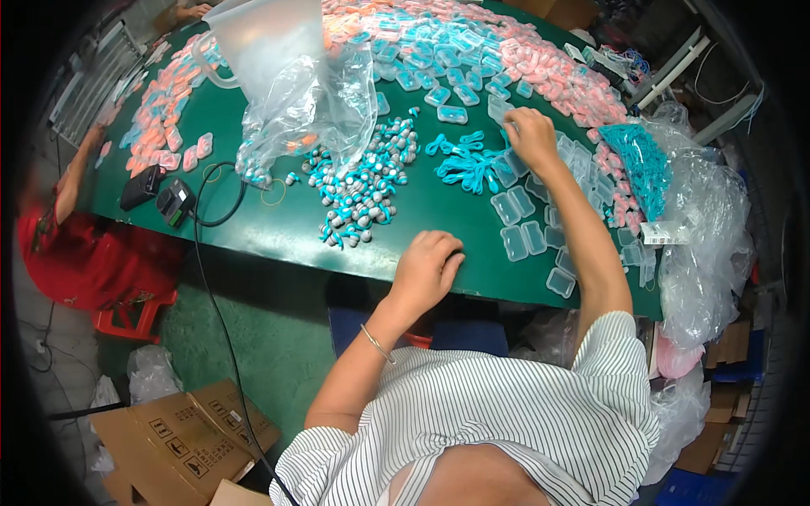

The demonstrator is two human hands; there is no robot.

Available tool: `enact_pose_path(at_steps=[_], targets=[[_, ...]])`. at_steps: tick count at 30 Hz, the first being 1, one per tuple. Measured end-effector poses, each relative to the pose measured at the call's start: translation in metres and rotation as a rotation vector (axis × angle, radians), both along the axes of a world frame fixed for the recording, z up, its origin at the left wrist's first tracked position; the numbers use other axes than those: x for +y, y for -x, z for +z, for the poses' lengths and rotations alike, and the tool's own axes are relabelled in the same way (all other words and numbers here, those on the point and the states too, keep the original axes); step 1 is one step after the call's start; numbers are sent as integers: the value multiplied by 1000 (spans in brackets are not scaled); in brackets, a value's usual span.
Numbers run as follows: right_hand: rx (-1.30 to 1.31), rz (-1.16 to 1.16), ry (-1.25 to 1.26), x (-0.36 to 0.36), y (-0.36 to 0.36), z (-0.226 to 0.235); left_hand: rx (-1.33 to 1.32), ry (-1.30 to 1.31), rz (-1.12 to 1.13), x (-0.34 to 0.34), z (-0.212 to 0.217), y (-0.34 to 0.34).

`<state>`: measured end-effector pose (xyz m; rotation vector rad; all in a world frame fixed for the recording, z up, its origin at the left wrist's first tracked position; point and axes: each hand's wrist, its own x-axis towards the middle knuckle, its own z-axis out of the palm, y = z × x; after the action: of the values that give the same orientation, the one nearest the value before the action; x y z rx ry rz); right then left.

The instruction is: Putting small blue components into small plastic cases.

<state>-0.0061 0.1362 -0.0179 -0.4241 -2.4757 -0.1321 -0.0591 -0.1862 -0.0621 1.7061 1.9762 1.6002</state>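
Note:
My right hand [533, 139] reaches over the table, with its fingers bent onto a clear plastic case [499, 108] beside the filled blue cases [452, 114]. Just left of that arm lie a bundle of turquoise cords [469, 165] and several open, clear cases [523, 241]; more clear cases lie under and right of the forearm. My left hand [426, 270] rests at the table's near edge, loosely bent, thumb apart from the fingers, nothing visible in it. Beyond it spreads a heap of small grey-and-turquoise earplugs [359, 190].
A translucent pitcher [274, 51] and a clear bag [312, 110] stand behind the earplugs. Pink cases [540, 67] line the far edge. A bag of turquoise cords [637, 169] lies right. A black cable [199, 244] hangs over the front edge. Another person's arm [78, 173] is at left.

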Motion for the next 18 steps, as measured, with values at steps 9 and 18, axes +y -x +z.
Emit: enact_pose_path(at_steps=[9,18], targets=[[-144,283,64,-187,-103,21,537,175,506,26,25,59],[-95,303,257,-209,-108,4,777,262,604,49,7,87]])
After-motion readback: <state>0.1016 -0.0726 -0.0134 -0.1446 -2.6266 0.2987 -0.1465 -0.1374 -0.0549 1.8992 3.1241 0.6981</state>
